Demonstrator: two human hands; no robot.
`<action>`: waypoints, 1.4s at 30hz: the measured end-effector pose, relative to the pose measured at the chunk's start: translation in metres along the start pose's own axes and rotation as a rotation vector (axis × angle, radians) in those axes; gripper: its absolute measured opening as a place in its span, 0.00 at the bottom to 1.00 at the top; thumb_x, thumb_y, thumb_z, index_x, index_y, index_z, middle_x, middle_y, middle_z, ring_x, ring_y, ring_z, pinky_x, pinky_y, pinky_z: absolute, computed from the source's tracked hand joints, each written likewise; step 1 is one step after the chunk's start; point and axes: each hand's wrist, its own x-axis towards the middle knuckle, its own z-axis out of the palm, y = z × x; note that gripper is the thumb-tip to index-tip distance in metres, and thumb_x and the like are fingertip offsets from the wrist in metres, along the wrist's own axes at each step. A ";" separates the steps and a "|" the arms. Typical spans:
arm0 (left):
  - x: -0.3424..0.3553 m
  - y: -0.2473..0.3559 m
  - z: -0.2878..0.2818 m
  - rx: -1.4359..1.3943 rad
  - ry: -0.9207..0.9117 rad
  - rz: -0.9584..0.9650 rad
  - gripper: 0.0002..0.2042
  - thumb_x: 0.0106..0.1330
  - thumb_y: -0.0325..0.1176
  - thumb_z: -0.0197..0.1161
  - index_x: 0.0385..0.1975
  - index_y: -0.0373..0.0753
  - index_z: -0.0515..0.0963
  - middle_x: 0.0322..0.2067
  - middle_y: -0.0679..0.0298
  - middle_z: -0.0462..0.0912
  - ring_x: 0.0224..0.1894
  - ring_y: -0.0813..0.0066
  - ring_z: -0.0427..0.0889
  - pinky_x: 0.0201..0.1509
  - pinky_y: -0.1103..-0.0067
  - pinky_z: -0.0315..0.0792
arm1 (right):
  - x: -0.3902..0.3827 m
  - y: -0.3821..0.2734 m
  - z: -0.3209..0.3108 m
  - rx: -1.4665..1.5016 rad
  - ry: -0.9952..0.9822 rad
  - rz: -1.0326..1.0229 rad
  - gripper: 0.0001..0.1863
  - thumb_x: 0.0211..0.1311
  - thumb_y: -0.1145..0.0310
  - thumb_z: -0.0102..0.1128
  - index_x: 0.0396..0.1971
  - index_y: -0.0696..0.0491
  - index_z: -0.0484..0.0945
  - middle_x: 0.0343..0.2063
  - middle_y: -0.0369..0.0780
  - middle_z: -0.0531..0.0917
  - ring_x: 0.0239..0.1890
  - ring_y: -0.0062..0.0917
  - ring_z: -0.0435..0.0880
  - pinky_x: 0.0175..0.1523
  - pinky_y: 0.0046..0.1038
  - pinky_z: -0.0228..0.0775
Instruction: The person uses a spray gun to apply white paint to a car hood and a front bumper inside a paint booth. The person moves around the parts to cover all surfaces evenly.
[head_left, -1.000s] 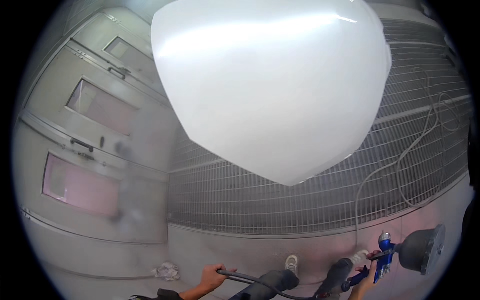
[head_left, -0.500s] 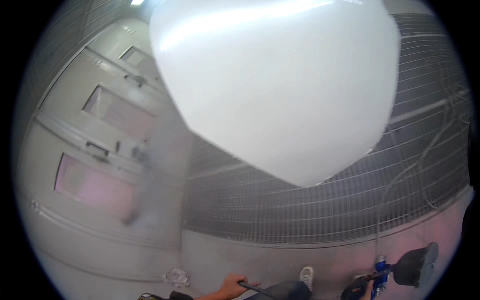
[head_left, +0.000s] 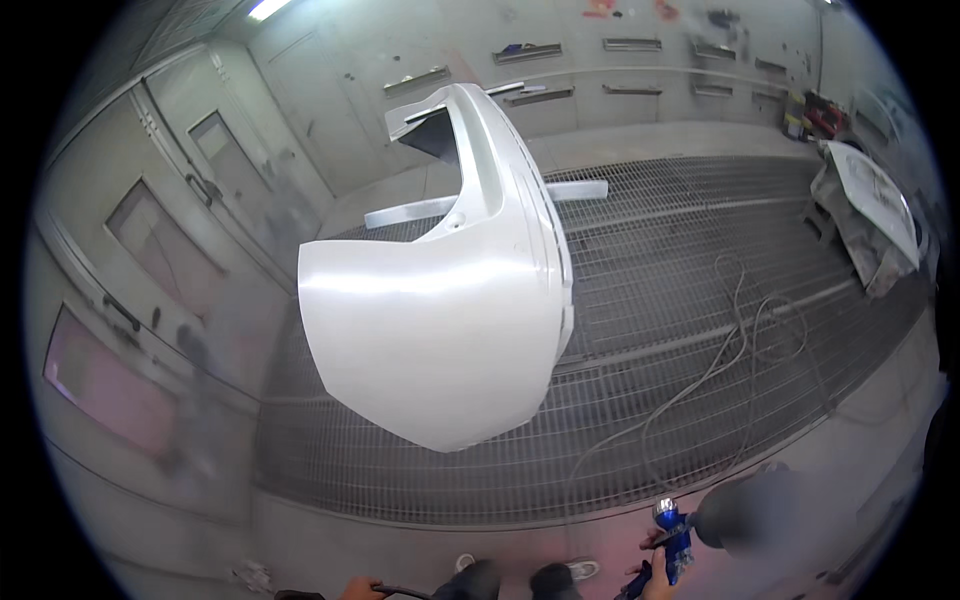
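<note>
At the lower edge my right hand (head_left: 658, 578) is closed around a blue spray gun (head_left: 677, 543) with a silver front. A dark, blurred cup (head_left: 742, 515) juts from the gun's right side. My left hand (head_left: 358, 588), partly cut off by the lower edge, grips a dark hose (head_left: 404, 592). Ahead of both hands, touched by neither, a glossy white car body panel (head_left: 430, 330) stands above the floor grating, with a window-like opening at its far end. Pale bars (head_left: 410, 213) stick out on both sides beneath it.
Metal grating (head_left: 660, 250) covers the floor around the panel. A loose hose (head_left: 735, 345) lies coiled on it at right. Another white car part (head_left: 872, 190) stands far right. Doors with windows (head_left: 110, 375) line the left wall; shelves (head_left: 530, 52) hang on the back wall.
The view has pulled back and tilted up, so the whole white panel and the back wall now show. Both hands appear lower and further left, still holding the hose and the spray gun.
</note>
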 end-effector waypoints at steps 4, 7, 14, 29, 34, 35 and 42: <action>-0.018 -0.036 0.105 -0.169 0.342 0.036 0.17 0.63 0.44 0.62 0.35 0.32 0.82 0.30 0.48 0.83 0.35 0.56 0.82 0.39 0.61 0.74 | 0.059 -0.101 -0.006 0.103 -0.059 -0.169 0.19 0.66 0.68 0.58 0.52 0.61 0.72 0.43 0.44 0.81 0.39 0.25 0.81 0.22 0.23 0.76; -0.027 0.029 0.148 -0.181 0.202 -0.088 0.18 0.63 0.46 0.63 0.33 0.33 0.83 0.29 0.49 0.83 0.32 0.57 0.82 0.38 0.63 0.74 | 0.119 -0.180 0.002 0.044 -0.120 -0.221 0.19 0.65 0.68 0.59 0.53 0.60 0.72 0.42 0.44 0.81 0.39 0.25 0.81 0.21 0.25 0.78; -0.002 0.204 0.226 -0.168 -0.048 -0.103 0.21 0.62 0.50 0.63 0.29 0.35 0.83 0.24 0.51 0.82 0.27 0.59 0.82 0.35 0.66 0.74 | 0.289 -0.342 0.068 0.009 -0.218 -0.409 0.18 0.68 0.63 0.55 0.51 0.59 0.74 0.39 0.41 0.82 0.39 0.22 0.81 0.17 0.20 0.74; 0.007 0.590 0.300 -0.596 -0.221 -0.038 0.25 0.63 0.54 0.56 0.31 0.33 0.84 0.27 0.50 0.85 0.30 0.57 0.86 0.41 0.67 0.77 | 0.544 -0.493 0.256 -0.281 -0.881 -0.315 0.18 0.64 0.68 0.56 0.51 0.62 0.73 0.40 0.48 0.84 0.42 0.33 0.86 0.19 0.25 0.82; 0.025 0.775 0.369 -0.971 -0.002 -0.092 0.22 0.65 0.51 0.56 0.29 0.35 0.84 0.25 0.52 0.85 0.30 0.58 0.86 0.39 0.69 0.77 | 0.585 -0.499 0.347 -0.400 -1.196 -0.273 0.18 0.62 0.69 0.56 0.50 0.61 0.74 0.39 0.46 0.84 0.40 0.32 0.86 0.19 0.24 0.79; 0.027 0.818 0.385 -1.047 0.028 -0.142 0.22 0.65 0.51 0.56 0.29 0.35 0.84 0.25 0.52 0.85 0.30 0.58 0.86 0.38 0.69 0.76 | 0.585 -0.498 0.361 -0.453 -1.256 -0.254 0.16 0.63 0.69 0.56 0.47 0.61 0.76 0.38 0.44 0.85 0.38 0.29 0.85 0.19 0.23 0.78; 0.064 1.059 0.420 -1.570 0.258 -0.715 0.18 0.65 0.46 0.59 0.27 0.34 0.82 0.24 0.54 0.83 0.29 0.60 0.84 0.36 0.67 0.74 | 0.563 -0.461 0.419 -0.794 -1.784 -0.071 0.14 0.62 0.68 0.61 0.44 0.61 0.80 0.36 0.43 0.85 0.35 0.22 0.85 0.20 0.21 0.77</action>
